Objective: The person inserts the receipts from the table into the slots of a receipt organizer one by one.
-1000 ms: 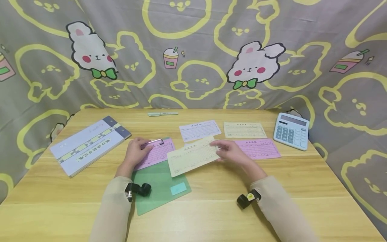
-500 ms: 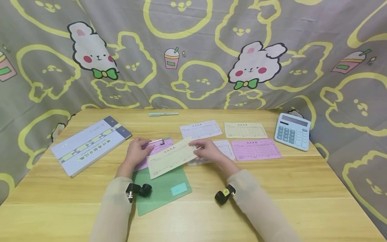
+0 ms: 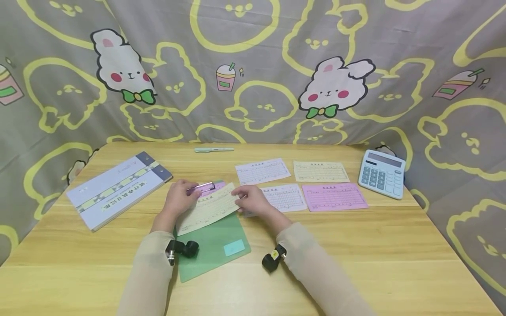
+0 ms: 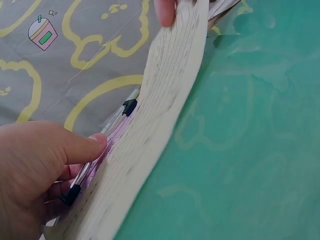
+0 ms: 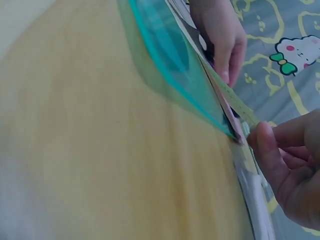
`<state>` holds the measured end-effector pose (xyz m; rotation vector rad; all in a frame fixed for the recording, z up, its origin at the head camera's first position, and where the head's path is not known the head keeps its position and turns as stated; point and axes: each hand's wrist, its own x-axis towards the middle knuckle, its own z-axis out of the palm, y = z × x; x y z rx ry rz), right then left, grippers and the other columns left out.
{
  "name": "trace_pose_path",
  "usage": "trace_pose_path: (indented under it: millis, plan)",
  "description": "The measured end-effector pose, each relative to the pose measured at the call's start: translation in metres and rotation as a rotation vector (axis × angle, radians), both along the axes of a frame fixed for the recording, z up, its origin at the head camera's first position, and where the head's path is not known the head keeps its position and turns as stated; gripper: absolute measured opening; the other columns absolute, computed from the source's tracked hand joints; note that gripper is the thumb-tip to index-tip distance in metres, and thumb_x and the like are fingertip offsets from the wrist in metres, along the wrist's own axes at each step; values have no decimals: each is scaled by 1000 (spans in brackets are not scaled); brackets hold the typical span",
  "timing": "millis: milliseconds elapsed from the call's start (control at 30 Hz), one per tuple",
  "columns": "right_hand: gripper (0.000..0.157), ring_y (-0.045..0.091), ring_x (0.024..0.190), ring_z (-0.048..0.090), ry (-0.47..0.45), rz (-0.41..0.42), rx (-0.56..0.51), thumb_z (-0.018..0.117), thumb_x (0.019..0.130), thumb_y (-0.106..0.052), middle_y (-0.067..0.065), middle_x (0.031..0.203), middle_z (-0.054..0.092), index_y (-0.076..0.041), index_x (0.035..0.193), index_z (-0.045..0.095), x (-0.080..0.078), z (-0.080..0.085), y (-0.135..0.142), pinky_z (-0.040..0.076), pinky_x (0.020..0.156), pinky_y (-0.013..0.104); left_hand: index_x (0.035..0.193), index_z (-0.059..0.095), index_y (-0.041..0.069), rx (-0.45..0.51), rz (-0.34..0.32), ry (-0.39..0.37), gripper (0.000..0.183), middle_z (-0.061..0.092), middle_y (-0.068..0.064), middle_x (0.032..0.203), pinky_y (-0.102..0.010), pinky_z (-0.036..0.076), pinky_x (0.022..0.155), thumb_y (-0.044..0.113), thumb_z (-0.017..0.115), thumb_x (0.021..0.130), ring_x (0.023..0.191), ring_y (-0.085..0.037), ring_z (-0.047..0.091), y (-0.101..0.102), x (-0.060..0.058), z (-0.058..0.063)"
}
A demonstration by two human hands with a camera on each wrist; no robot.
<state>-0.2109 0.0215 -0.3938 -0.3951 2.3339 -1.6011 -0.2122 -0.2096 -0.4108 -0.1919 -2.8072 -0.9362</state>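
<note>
A green clipboard [image 3: 207,254] with a light-blue label lies at a slant in front of me. My left hand [image 3: 179,199] grips its metal clip [image 4: 102,135] at the top edge, the thumb on top and the fingers behind. A pink printed form [image 3: 209,189] shows at the clip, mostly covered. Over it slants a pale yellow printed form [image 3: 207,210], whose right corner my right hand [image 3: 252,199] pinches between thumb and fingertips. The yellow sheet's left end reaches my left hand, and in the left wrist view the sheet [image 4: 150,115] curves above the board.
Two white forms [image 3: 262,171], another yellow form [image 3: 321,172] and a pink form [image 3: 335,196] lie right of centre. A blue calculator [image 3: 381,173] stands at the right. A thick account book [image 3: 118,189] lies left, a pen [image 3: 214,149] at the back. A patterned curtain [image 3: 261,57] hangs behind.
My right hand has carried the yellow form leftward, over the clipboard and the pink form at the clip. The right-hand white form is uncovered. My left hand has stayed at the clip.
</note>
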Motion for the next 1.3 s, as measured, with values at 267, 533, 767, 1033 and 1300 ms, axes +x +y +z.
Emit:
trace_pose_path:
  millis: [267, 533, 767, 1033, 1300]
  plan:
    - [27, 15, 54, 56, -59, -72, 11, 57, 75, 7, 11, 84, 48, 3, 101, 59, 2, -3, -15, 49, 51, 25, 107, 58, -4, -117, -25, 23, 36, 51, -20, 98, -47, 33, 79, 19, 60, 79, 91, -34, 45, 1, 1, 4]
    - [27, 15, 57, 56, -58, -79, 1, 57, 74, 7, 12, 85, 49, 4, 101, 59, 5, -4, -22, 49, 53, 23, 107, 58, -2, -252, -17, 38, 35, 53, -17, 95, -47, 34, 77, 20, 58, 80, 88, -32, 46, 5, 1, 8]
    - [26, 14, 59, 56, -40, -69, 27, 58, 75, 4, 9, 82, 49, 3, 101, 59, 4, -7, -23, 48, 55, 22, 108, 56, -6, -135, -40, 27, 34, 50, -19, 98, -45, 35, 79, 15, 59, 81, 91, -33, 44, 6, 1, 4]
    - [27, 15, 58, 56, -28, -76, 41, 58, 74, 3, 9, 79, 48, 1, 101, 60, 4, -7, -23, 48, 53, 23, 116, 51, -5, -159, -74, 12, 38, 47, -19, 109, -46, 32, 87, 16, 54, 85, 103, -34, 39, 2, -1, -1]
    - [27, 15, 60, 56, -35, -82, 34, 57, 75, 4, 9, 84, 47, 0, 102, 60, 4, -4, -27, 48, 54, 22, 114, 53, -5, -188, -98, 62, 34, 48, -17, 105, -44, 33, 86, 15, 52, 86, 100, -33, 41, 2, 0, -2]
